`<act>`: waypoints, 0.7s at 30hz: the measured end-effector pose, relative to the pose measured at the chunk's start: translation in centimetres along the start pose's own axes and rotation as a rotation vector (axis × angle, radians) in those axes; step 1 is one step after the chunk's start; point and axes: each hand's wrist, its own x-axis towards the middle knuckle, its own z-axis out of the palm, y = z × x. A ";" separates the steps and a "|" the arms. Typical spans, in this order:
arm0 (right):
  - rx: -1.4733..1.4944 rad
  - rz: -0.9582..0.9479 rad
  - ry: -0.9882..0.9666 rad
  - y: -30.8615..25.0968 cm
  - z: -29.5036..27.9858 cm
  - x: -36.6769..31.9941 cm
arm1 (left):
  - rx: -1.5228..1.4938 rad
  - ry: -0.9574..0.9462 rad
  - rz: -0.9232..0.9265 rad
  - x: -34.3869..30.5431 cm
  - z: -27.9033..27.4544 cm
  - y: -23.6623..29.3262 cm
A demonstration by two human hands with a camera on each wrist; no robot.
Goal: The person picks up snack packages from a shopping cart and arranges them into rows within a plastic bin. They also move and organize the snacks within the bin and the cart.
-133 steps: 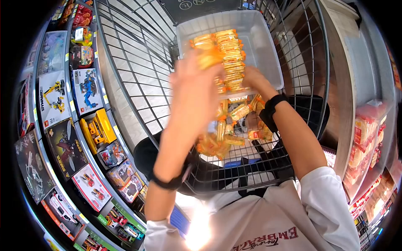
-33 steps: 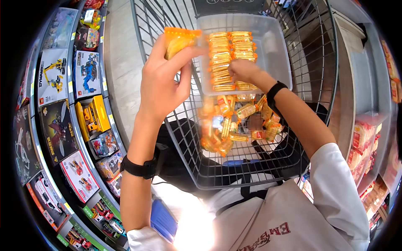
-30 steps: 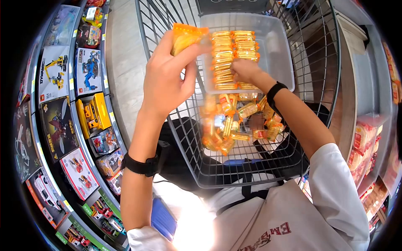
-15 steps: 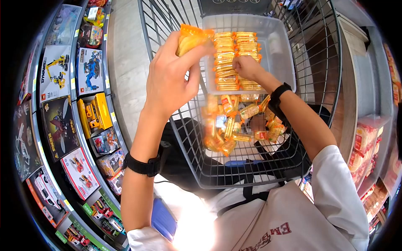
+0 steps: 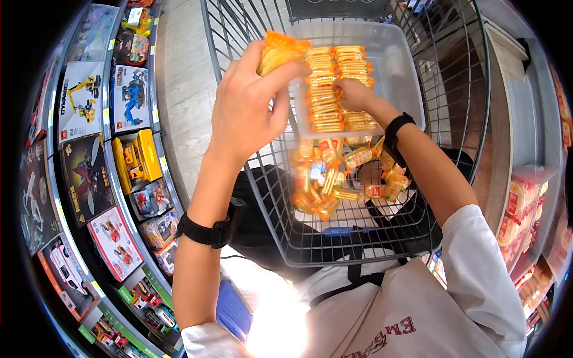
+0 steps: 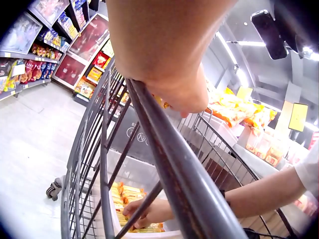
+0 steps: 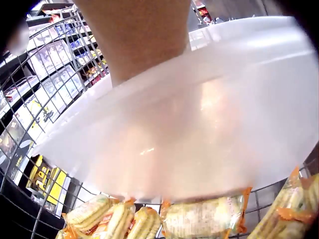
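My left hand point(image 5: 248, 107) is raised over the cart's left rim, pinching an orange-and-yellow snack packet point(image 5: 279, 53) beside the translucent bin point(image 5: 397, 71). Inside the bin, packets stand in two packed rows point(image 5: 324, 98). My right hand point(image 5: 356, 95) has its fingers curled down at the right row; whether they grip a packet is hidden. In the left wrist view the right hand point(image 6: 154, 211) touches the packets point(image 6: 132, 193). Through the bin wall point(image 7: 269, 99), the right wrist view shows that hand only as a blur.
Loose packets point(image 5: 358, 157) lie in the wire cart point(image 5: 280, 238) below the bin. Shelves of boxed toys, one a yellow truck box point(image 5: 137, 161), run along the left. Bagged goods point(image 5: 516, 203) stand at the right. A blue object point(image 5: 233, 310) lies beneath, near the shirt.
From over the bin, my left hand has moved left and now holds a packet up by the rim. My right hand has shifted from the bin's near right side onto the right row.
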 end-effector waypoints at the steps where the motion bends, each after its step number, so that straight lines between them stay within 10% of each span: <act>1: 0.073 -0.017 -0.035 0.2 0.0 -0.2 | -0.002 0.002 0.001 0.0 0.1 -0.1; 21: 0.100 0.064 -0.155 -0.2 -1.3 0.3 | -0.005 -0.050 -0.071 0.0 -0.2 0.4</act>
